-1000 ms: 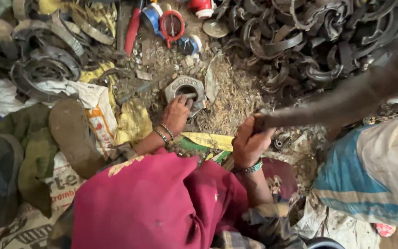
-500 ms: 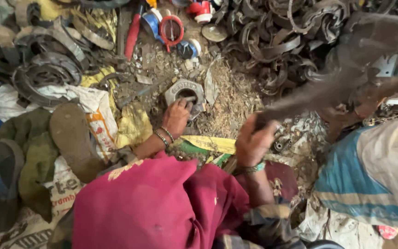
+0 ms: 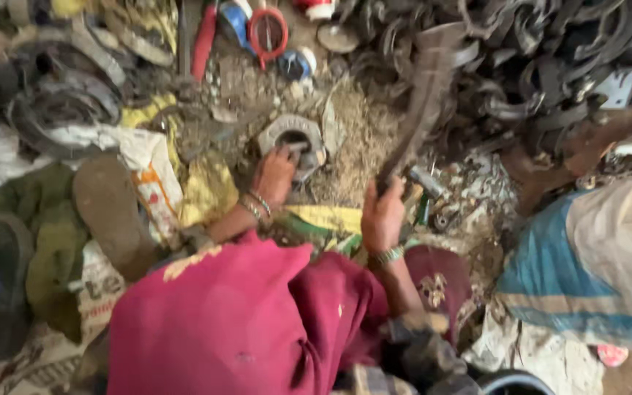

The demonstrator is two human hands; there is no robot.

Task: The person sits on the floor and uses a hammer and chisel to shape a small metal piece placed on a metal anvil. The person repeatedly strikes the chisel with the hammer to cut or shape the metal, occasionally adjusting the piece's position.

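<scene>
- Left hand [image 3: 276,174] sits on a grey metal ring [image 3: 292,140] lying flat on the dirt floor, fingertips pressed on its near rim beside the centre hole. It's pinning the ring down; whether the fingers curl around anything I can't tell.
- Right hand [image 3: 383,216] is clamped in a fist around the lower end of a long dark metal tool [image 3: 422,102], which slants up and away over the scrap. It's blurred, so I'd only guess it's a heavy hammer or bar.
- The ring looks like solid steel: stiff, heavy for its size, not fragile, probably gritty rather than slippery. Best held by the outer rim, fingers kept off the hole and the top face.
- The tool looks top-heavy, so a grip low on the handle like this gives the most leverage.
- Around it: a big heap of dark curved metal scrap [image 3: 550,66] to the upper right, a red-handled tool [image 3: 205,40] and a red ring-shaped thing [image 3: 268,31] up top, a worn sandal [image 3: 107,212] on the left, pink cloth [image 3: 221,322] across the lap.
- Someone else's blue and cream cloth [image 3: 587,263] shows at the right edge.
</scene>
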